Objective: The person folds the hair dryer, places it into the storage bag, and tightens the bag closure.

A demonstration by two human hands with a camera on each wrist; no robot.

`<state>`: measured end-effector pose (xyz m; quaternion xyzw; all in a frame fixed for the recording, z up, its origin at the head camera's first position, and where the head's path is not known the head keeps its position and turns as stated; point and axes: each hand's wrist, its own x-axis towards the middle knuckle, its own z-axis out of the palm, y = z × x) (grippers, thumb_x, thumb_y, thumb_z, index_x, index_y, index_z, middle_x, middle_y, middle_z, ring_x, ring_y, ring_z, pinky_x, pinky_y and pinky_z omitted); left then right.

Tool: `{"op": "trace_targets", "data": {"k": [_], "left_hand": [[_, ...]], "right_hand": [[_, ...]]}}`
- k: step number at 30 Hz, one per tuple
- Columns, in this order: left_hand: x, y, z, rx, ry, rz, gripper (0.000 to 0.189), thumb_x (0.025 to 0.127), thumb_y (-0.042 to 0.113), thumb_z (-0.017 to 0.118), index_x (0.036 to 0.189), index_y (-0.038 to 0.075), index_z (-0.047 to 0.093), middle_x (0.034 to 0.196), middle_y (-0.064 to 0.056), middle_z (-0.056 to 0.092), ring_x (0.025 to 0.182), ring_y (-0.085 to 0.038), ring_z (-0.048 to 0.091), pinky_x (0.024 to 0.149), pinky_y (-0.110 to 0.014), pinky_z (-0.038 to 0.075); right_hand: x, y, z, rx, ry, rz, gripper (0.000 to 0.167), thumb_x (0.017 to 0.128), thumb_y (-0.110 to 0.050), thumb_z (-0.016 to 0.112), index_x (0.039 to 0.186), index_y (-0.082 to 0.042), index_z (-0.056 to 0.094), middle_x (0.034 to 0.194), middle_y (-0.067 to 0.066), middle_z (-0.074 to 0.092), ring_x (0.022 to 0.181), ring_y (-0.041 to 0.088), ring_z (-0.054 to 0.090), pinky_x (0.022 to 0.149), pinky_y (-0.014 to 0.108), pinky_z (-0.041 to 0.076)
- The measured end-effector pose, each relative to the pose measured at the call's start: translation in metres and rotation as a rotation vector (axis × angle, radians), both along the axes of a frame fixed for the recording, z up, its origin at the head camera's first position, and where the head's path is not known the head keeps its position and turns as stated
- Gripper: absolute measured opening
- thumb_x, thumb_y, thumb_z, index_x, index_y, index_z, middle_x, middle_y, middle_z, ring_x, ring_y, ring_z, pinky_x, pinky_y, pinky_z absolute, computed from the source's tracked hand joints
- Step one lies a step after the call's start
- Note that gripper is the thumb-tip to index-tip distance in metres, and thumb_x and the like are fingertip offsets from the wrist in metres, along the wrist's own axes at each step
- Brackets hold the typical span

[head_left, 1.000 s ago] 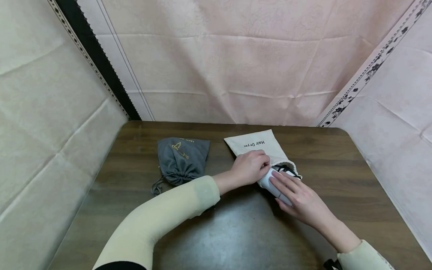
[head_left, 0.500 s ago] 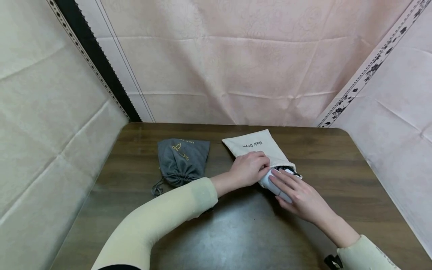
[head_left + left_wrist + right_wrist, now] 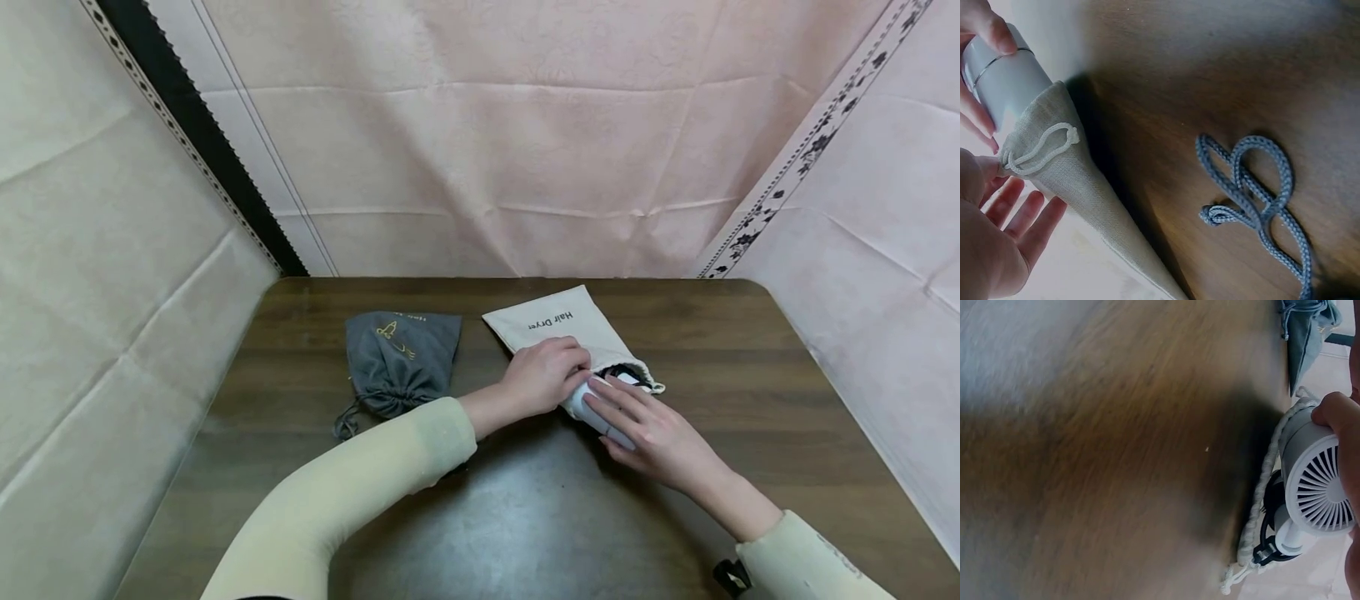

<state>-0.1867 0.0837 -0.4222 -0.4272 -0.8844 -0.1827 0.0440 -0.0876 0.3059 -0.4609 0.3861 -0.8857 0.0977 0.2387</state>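
A white hair dryer lies partly inside a cream drawstring bag printed "Hair Dryer". My left hand pinches the rim of the bag's mouth, beside a looped cream drawstring in the left wrist view. Around the dryer's exposed barrel, my right hand has its thumb on one side and fingers on the other. The right wrist view shows the dryer's round slatted grille sticking out of the bag. A black cord is bunched beside it at the opening.
A dark grey drawstring bag with gold print lies to the left, its knotted grey cord spread on the wood. The brown table is bordered behind by a pink cloth and by pale cloths at the sides.
The cream bag, the dryer and both hands have shifted slightly left. Both holds look the same. The whole head view has also drifted a little.
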Motion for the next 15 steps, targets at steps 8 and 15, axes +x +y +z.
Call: {"op": "trace_targets", "data": {"k": [8,15], "left_hand": [[0.0,-0.004,-0.004,0.009,-0.035,0.016,0.015,0.109,0.033,0.065,0.1,0.023,0.072,0.106,0.008,0.066,0.092,-0.01,0.062,0.073,-0.03,0.055],[0.001,-0.006,-0.007,0.013,-0.057,0.026,0.013,0.108,0.031,0.066,0.101,0.022,0.073,0.11,0.007,0.068,0.096,-0.01,0.065,0.079,-0.031,0.057]], "right_hand": [[-0.007,0.007,-0.007,-0.003,-0.009,-0.002,0.055,0.112,-0.043,0.044,0.143,-0.005,0.067,0.148,0.018,0.062,0.132,0.039,0.061,0.105,0.047,0.051],[-0.005,0.01,-0.012,0.001,-0.046,0.013,0.055,0.112,-0.043,0.047,0.148,-0.005,0.063,0.151,0.021,0.057,0.136,0.041,0.058,0.117,0.039,0.042]]}}
